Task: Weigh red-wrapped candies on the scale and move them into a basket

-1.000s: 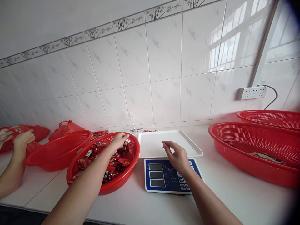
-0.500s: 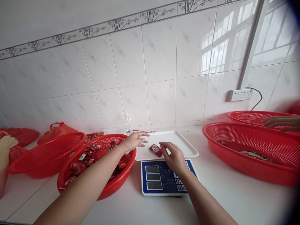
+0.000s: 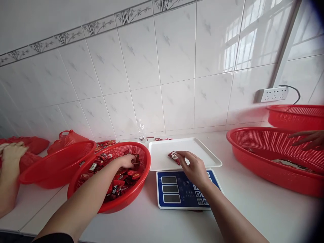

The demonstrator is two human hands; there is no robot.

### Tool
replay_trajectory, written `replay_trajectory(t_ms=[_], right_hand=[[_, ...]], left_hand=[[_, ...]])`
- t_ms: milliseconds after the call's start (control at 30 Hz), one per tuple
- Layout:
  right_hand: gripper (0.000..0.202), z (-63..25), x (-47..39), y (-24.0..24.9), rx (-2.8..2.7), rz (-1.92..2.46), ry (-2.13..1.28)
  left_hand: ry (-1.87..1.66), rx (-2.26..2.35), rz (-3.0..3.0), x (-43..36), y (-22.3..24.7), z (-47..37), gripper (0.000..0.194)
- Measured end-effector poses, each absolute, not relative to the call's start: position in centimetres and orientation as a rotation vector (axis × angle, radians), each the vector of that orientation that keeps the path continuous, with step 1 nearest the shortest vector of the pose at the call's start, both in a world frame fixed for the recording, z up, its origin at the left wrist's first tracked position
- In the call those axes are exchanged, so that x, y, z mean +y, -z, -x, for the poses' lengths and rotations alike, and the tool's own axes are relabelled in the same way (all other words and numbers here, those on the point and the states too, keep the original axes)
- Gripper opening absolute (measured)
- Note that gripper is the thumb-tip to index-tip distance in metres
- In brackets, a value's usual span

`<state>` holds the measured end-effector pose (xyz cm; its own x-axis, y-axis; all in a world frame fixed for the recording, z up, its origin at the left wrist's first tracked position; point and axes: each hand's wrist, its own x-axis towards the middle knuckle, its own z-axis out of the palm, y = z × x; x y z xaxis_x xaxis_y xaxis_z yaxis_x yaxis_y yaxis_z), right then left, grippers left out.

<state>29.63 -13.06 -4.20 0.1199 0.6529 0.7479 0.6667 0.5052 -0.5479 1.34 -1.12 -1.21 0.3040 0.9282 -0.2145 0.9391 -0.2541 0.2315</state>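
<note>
My left hand (image 3: 128,161) reaches into a red plastic basket (image 3: 147,168) full of small, mostly red snack packets (image 3: 126,177). Its fingers curl down among them, and what they grip is hidden. Over the white tray (image 3: 162,163) of a digital scale, my right hand (image 3: 194,168) pinches one dark red and white snack packet (image 3: 174,157) between thumb and fingertips. The packet tilts at the near part of the tray. In front of the tray is the blue scale panel (image 3: 186,185), its right side partly covered by my right hand and wrist.
Another red basket (image 3: 58,162) stands at the left, near a person's hands (image 3: 15,152) and red bags (image 3: 68,138). A larger red basket (image 3: 273,175) sits at the right, with another person's hand (image 3: 310,139) above it. A clear bottle (image 3: 141,131) stands by the wall.
My left hand has moved from beside the scale tray down into the packet basket. My right hand now pinches the packet, which lay on the tray before. The view has shifted slightly.
</note>
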Motion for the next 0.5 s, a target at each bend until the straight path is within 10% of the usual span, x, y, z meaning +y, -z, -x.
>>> replay_trajectory(t_ms=[500], right_hand=[[0.023,-29.5,-13.2,4.3,-1.583,1.202,-0.027]], left_hand=[[0.218,1.782,-2.310,0.9,3.6,-3.1,0.050]])
